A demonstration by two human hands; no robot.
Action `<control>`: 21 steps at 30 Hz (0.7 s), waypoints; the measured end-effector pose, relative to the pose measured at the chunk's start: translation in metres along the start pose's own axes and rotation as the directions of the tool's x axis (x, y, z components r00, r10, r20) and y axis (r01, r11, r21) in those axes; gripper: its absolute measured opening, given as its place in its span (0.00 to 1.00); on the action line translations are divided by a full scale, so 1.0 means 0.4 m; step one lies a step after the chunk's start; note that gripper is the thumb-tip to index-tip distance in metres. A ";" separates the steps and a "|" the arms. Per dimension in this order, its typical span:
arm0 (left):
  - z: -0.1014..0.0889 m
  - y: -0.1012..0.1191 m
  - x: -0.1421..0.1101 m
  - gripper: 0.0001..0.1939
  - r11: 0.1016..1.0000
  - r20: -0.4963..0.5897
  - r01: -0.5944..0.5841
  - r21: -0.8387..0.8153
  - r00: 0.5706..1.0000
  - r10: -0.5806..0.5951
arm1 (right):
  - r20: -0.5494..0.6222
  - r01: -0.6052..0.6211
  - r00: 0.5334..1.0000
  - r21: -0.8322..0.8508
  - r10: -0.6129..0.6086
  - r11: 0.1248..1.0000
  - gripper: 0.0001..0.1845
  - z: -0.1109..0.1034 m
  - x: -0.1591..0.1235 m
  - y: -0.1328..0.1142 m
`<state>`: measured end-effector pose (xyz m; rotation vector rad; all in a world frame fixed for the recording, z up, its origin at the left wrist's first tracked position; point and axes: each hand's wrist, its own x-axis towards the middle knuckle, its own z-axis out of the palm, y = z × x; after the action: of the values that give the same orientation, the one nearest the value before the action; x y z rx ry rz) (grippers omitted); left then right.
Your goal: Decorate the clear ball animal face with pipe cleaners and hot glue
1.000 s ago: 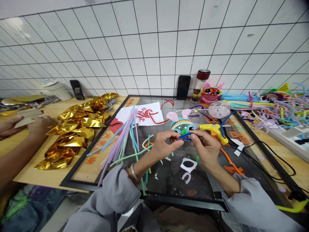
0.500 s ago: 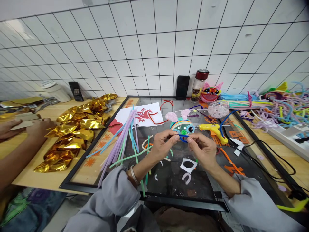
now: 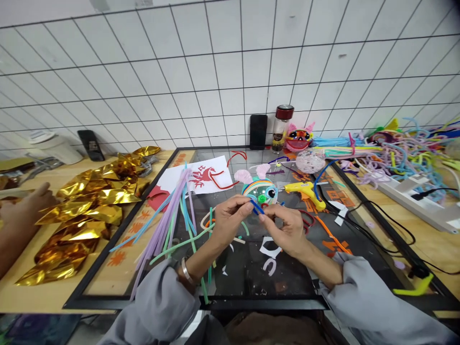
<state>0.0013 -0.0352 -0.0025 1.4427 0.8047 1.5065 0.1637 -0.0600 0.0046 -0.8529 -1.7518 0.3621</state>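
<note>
A short blue pipe cleaner (image 3: pixel 257 207) is stretched between my two hands over the glass-topped board. My left hand (image 3: pixel 232 218) pinches its left end between thumb and fingers. At the other end my right hand (image 3: pixel 285 227) is closed on it in a similar pinch. Just beyond the fingers rests a colourful animal head (image 3: pixel 260 189) with pink ears, a rainbow band, a green nose and a big eye; my hands hide its lower part. A yellow glue gun (image 3: pixel 306 192) lies right of it. Below my hands are a white paper cut-out (image 3: pixel 270 248) and a pale curved piece (image 3: pixel 269 267).
Purple, blue and green pipe cleaners (image 3: pixel 168 211) lie left, by white paper with a red print (image 3: pixel 212 177). Gold foil shapes (image 3: pixel 86 206) and a co-worker's arm (image 3: pixel 21 220) are farther left. A bottle (image 3: pixel 281 127) and phone (image 3: pixel 258 132) stand behind; black cables (image 3: pixel 377 239) run right.
The blue pipe cleaner has gone from nearly level to slanting down toward my right hand. My view has shifted slightly, and the co-worker's hand at left has moved.
</note>
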 end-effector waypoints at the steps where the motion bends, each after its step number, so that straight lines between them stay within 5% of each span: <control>1: -0.001 -0.002 -0.001 0.11 1.000 0.009 -0.010 -0.005 1.000 0.010 | 0.003 0.026 1.000 -0.025 -0.026 0.999 0.09 0.001 0.000 0.000; 6: -0.009 -0.015 -0.004 0.09 0.999 0.041 -0.032 -0.035 0.999 0.033 | 0.039 0.104 0.994 -0.053 -0.102 0.993 0.10 0.005 -0.002 0.006; 12: -0.002 -0.004 0.004 0.14 0.978 0.019 0.096 -0.186 0.995 -0.094 | 0.038 0.258 0.966 -0.121 -0.255 0.959 0.09 -0.010 0.005 0.004; 16: 0.006 0.013 0.000 0.14 0.957 0.103 0.178 -0.231 0.982 -0.158 | -0.147 0.013 0.987 -0.340 -0.067 0.940 0.12 -0.068 0.040 0.033; 18: 0.007 0.015 -0.005 0.14 0.955 0.152 0.204 -0.213 0.973 -0.174 | -0.276 -0.249 0.954 -0.516 0.116 0.820 0.12 -0.112 0.064 0.062; 21: 0.007 0.013 -0.012 0.16 0.956 0.188 0.250 -0.155 0.957 -0.220 | -0.285 -0.481 0.836 -0.793 0.470 0.375 0.15 -0.179 0.090 0.107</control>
<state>0.0031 -0.0421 0.0006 1.2737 0.6946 1.2246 0.2400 -0.0171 0.0287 -2.1168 -1.5861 -0.2001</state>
